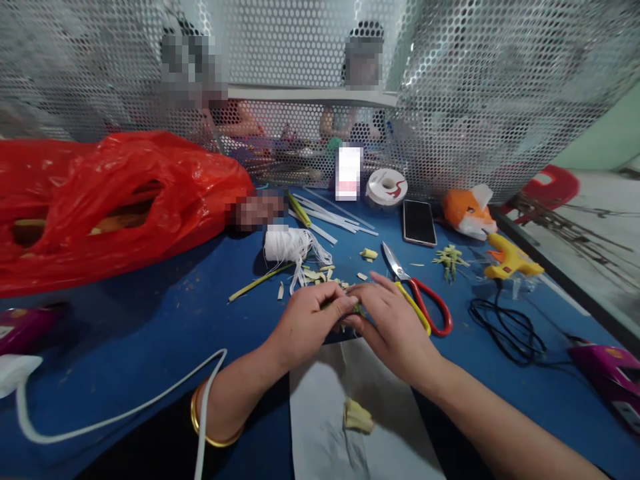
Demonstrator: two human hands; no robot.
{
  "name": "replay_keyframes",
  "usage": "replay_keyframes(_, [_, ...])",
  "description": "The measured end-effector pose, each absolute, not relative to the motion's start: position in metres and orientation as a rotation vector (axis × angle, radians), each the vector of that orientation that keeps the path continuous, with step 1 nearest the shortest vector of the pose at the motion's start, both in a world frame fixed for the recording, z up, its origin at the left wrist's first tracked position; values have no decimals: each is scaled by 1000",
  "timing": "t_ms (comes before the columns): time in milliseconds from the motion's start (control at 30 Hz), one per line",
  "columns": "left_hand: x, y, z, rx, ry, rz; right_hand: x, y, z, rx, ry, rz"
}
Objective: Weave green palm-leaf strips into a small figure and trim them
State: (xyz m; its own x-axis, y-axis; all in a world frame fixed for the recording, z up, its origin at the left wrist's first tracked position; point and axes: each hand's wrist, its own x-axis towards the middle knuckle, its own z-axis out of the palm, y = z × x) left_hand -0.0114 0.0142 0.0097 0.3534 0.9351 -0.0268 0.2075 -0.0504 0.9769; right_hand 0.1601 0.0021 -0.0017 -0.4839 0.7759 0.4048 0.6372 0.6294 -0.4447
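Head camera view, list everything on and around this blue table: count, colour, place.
table: one, blue, throughout
plastic bag: one, red, rear left
perforated screen: one, grey, behind the table
people: two, beyond the screen
string spool: one, white, centre
pale strips: several, green-white, rear centre
tape roll: one, white, rear centre
phone: one, dark, right of centre
scissors: one, red and yellow handles, right of centre
glue gun: one, yellow, right
black cord: one, coiled, right
paper sheet: one, grey, near edge
white cable: one, near left
green strip: one, centre, pinched from both sides
bangle: one, gold, left wrist
left hand: one, centre, fingers on the strip
right hand: one, centre, likewise
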Motion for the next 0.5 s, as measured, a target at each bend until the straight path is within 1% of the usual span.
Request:
replay_keyframes(133, [-13, 14, 9, 1621, 1131, 802, 159, -2, -3, -1228, -2121, 776])
replay_keyframes(200, [-15, 14, 9, 1711, 1189, 786, 158, -4, -3, -1235, -2068, 940])
replay_keyframes(267, [-16, 15, 10, 1781, 1236, 769, 157, -6, 0, -1273, -2079, 947])
replay_keyframes(400, [-16, 18, 10, 1784, 1230, 746, 159, -8, 8, -1428, -2218, 753])
replay_keyframes(500, [-16, 19, 9, 1694, 1174, 746, 160, -9, 12, -1463, -2268, 677])
